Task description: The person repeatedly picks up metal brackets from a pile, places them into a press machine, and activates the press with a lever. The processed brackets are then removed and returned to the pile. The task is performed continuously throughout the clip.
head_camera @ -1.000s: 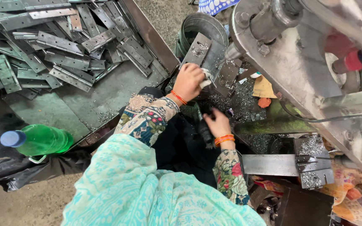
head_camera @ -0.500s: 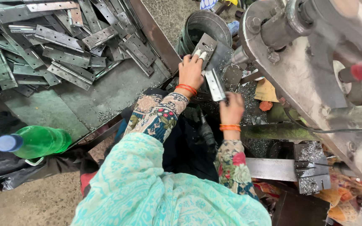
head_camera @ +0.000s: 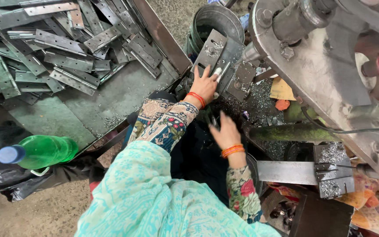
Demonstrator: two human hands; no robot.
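My left hand (head_camera: 205, 84) reaches forward and lies on a grey metal hinge plate (head_camera: 213, 50), fingers spread over its lower edge, one fingertip wrapped in white. The plate rests tilted against the dark die block (head_camera: 242, 79) of a press machine (head_camera: 325, 66). My right hand (head_camera: 225, 131) is lower and nearer my body, blurred, over a dark area strewn with metal shavings (head_camera: 259, 103). I cannot make out whether it holds anything. Both wrists carry orange bangles.
A flat metal tray (head_camera: 110, 101) at left bears a heap of grey hinge plates (head_camera: 58, 44). A metal bucket (head_camera: 213, 19) stands behind the die. A green plastic bottle (head_camera: 38, 152) lies at lower left on a black bag. A steel bar and block (head_camera: 312, 171) sit at right.
My right hand has dropped from beside the plate down toward my lap. My left hand has stayed on the hinge plate, now flatter against it.
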